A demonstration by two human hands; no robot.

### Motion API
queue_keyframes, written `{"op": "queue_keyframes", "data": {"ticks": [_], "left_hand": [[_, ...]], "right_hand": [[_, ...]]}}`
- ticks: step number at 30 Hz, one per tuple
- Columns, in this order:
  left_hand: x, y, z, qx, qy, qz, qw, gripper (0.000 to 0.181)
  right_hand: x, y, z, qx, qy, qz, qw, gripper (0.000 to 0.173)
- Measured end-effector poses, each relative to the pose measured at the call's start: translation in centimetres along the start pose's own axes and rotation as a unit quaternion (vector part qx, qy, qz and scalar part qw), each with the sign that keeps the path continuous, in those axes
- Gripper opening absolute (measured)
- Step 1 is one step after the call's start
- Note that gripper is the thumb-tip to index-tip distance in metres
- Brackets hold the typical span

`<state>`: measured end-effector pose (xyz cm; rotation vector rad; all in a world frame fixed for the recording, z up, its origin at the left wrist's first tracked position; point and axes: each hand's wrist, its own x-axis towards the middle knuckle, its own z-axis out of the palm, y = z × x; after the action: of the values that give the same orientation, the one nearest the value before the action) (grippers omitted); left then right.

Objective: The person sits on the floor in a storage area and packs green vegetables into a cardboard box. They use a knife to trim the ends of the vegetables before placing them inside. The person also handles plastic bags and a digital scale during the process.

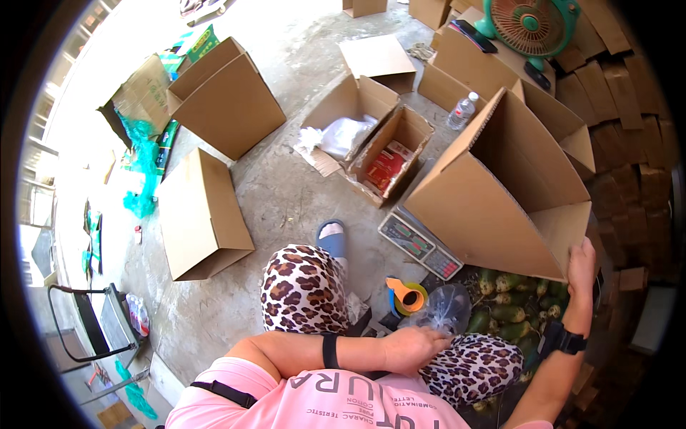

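My right hand (pixel 581 265) grips the lower right rim of a large open cardboard box (pixel 482 214). The box lies tilted on a digital weighing scale (pixel 412 241), its opening facing up and right. My left hand (pixel 420 346) lies by my knee, fingers curled, against the gathered part of a clear plastic bag (pixel 447 308); whether it grips the bag is unclear. Left of the bag sit an orange tape dispenser (pixel 405 295) and yellow and blue rings. Green and pale root vegetables (pixel 509 313), apparently radishes, lie beneath and beside the box.
Open boxes stand ahead, one holding red packs (pixel 386 166), another a white plastic bag (pixel 345 134). A water bottle (pixel 462 111) and a green fan (pixel 530 24) are upper right. Two cardboard boxes (pixel 230 102), (pixel 195 214) stand left. Stacked flat cardboard (pixel 616 145) lines the right.
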<state>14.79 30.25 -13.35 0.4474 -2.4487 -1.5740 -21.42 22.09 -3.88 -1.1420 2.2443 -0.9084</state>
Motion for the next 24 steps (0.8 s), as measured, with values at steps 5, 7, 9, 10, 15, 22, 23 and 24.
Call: {"op": "queue_keyframes", "data": {"ticks": [5,7,9,10,15,22,23,24], "left_hand": [[0.9,-1.2,1.3,-0.059,0.003,-0.013,0.998,0.038],[1.4,-2.0,-0.1,-0.025,0.052,0.023,0.998,0.035],[2.3,-3.0,-2.9,0.006,0.059,0.044,0.997,0.034],[2.4,-3.0,-5.2,0.027,0.081,0.088,0.992,0.034],[-0.2,-1.5,-22.1,0.119,0.294,0.141,0.938,0.039],[-12.0,-21.2,-42.4,0.423,0.527,-0.251,0.693,0.055],[-14.1,-23.1,-44.2,0.437,0.525,-0.33,0.652,0.061],[-16.5,-24.8,-45.9,0.456,0.516,-0.401,0.605,0.066]], "right_hand": [[-0.7,-0.5,-1.8,0.038,-0.071,0.018,0.997,0.039],[-0.9,0.5,-2.0,0.036,-0.08,0.02,0.996,0.039],[-0.7,1.7,-1.4,0.068,-0.078,0.025,0.994,0.04],[-0.8,1.4,-1.0,0.122,-0.042,0.066,0.989,0.041],[-5.5,-0.9,-3.2,0.194,0.061,0.182,0.962,0.041],[-14.0,6.4,-6.4,0.042,0.082,0.361,0.928,0.06],[-15.1,7.3,-6.1,0.033,0.104,0.393,0.913,0.058],[-16.1,7.9,-5.8,0.021,0.124,0.426,0.896,0.057]]}}
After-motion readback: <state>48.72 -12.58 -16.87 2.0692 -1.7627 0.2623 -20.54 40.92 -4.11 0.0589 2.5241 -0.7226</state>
